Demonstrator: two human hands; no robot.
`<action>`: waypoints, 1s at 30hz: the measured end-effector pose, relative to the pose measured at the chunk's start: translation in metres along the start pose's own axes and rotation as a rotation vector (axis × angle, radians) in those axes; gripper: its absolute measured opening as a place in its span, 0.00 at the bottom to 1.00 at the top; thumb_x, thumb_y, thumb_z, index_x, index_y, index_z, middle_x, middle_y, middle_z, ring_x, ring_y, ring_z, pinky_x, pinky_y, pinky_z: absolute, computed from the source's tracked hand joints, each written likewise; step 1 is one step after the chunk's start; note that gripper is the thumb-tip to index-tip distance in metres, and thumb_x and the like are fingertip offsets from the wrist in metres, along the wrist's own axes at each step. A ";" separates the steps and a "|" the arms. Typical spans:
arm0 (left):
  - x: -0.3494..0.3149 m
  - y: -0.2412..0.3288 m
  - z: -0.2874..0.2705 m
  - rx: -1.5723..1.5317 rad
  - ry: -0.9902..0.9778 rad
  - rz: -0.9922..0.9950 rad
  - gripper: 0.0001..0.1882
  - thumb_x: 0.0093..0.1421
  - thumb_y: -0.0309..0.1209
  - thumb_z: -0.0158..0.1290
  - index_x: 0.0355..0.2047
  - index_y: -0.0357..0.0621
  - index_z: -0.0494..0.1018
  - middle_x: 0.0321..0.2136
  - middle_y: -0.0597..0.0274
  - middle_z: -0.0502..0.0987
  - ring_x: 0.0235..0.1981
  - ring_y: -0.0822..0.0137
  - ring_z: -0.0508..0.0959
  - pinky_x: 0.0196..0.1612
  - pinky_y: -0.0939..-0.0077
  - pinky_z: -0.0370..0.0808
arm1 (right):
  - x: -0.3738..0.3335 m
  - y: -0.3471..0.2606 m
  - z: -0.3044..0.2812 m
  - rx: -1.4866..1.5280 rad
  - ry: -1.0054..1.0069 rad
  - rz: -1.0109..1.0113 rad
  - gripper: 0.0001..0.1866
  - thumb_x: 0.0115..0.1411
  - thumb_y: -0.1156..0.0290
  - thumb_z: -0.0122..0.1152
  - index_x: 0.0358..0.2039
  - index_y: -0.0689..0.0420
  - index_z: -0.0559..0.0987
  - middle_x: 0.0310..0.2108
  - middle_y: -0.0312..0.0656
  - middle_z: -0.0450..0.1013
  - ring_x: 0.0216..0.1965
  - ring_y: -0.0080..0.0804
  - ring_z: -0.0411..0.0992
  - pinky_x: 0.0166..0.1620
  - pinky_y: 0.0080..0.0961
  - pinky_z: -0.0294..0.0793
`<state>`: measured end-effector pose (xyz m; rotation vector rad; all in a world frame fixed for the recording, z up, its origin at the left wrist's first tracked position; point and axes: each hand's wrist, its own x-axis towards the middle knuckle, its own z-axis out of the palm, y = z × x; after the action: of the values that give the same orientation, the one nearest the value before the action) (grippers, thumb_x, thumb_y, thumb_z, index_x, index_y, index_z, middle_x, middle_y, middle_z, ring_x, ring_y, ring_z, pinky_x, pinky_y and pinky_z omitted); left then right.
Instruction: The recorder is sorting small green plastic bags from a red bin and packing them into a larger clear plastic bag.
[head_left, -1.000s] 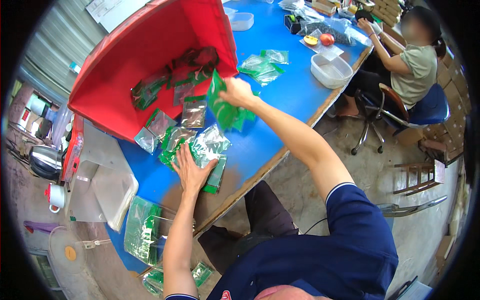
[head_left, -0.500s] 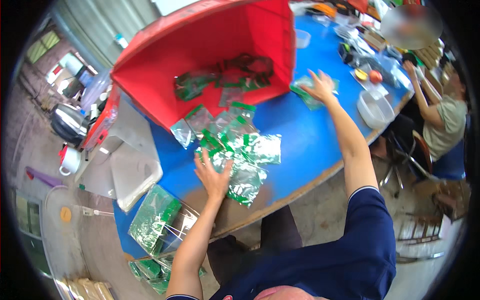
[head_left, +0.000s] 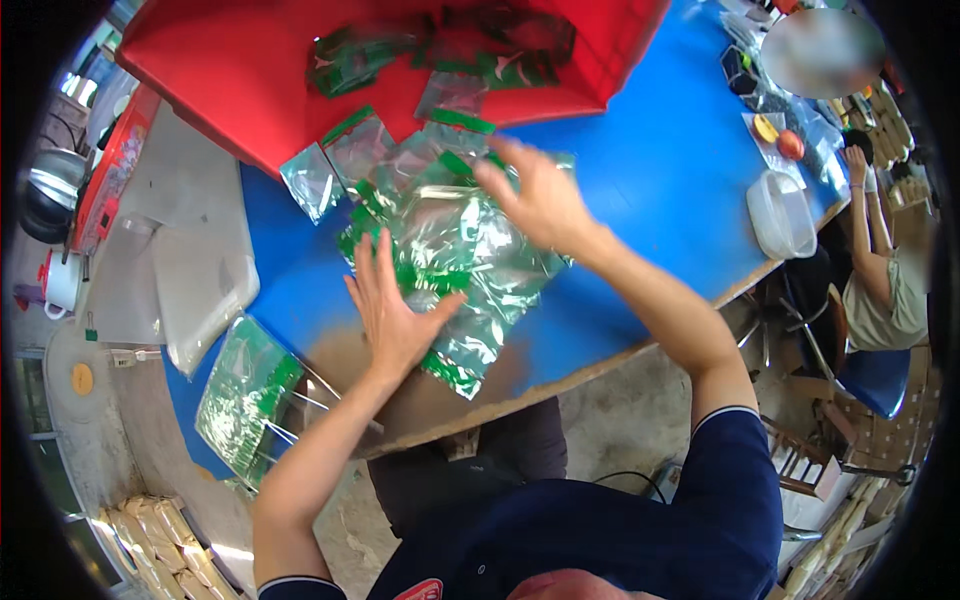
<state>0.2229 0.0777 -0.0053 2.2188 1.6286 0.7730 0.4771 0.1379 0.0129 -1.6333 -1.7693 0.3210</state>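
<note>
Right under both hands (head_left: 395, 320): bag pile (head_left: 465, 265).

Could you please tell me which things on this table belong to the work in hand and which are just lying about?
In hand:
left hand and right hand, both flat on the pile of clear green-edged bags
red bin, more bags spilling out

Lying about:
white tub
fruit
clear lid
kettle

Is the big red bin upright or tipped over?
Tipped. The red bin lies on its side, mouth facing the blue table, with green bags spilling out.
</note>
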 end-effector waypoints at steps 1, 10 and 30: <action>-0.002 0.000 -0.002 0.044 -0.011 0.018 0.67 0.41 0.66 0.66 0.72 0.47 0.47 0.69 0.37 0.49 0.71 0.39 0.49 0.67 0.32 0.44 | 0.038 0.000 -0.001 -0.039 0.036 0.054 0.29 0.63 0.43 0.55 0.50 0.56 0.76 0.40 0.58 0.76 0.41 0.60 0.75 0.43 0.49 0.75; -0.010 0.021 0.015 0.233 -0.218 -0.078 0.65 0.41 0.68 0.64 0.71 0.45 0.50 0.69 0.34 0.46 0.70 0.35 0.47 0.66 0.29 0.42 | 0.299 0.186 0.012 -0.061 0.036 -0.270 0.46 0.52 0.37 0.67 0.64 0.52 0.67 0.60 0.49 0.70 0.59 0.47 0.70 0.62 0.41 0.68; -0.013 -0.003 0.023 -0.069 0.189 -0.016 0.46 0.49 0.39 0.62 0.66 0.40 0.55 0.66 0.39 0.53 0.69 0.41 0.52 0.70 0.41 0.45 | 0.042 0.056 0.072 -0.293 0.158 -0.029 0.38 0.55 0.56 0.58 0.67 0.43 0.64 0.70 0.58 0.52 0.71 0.62 0.47 0.68 0.63 0.48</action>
<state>0.2306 0.0681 -0.0291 2.1378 1.6743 1.0467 0.4766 0.2071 -0.0605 -1.7769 -1.7798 -0.0842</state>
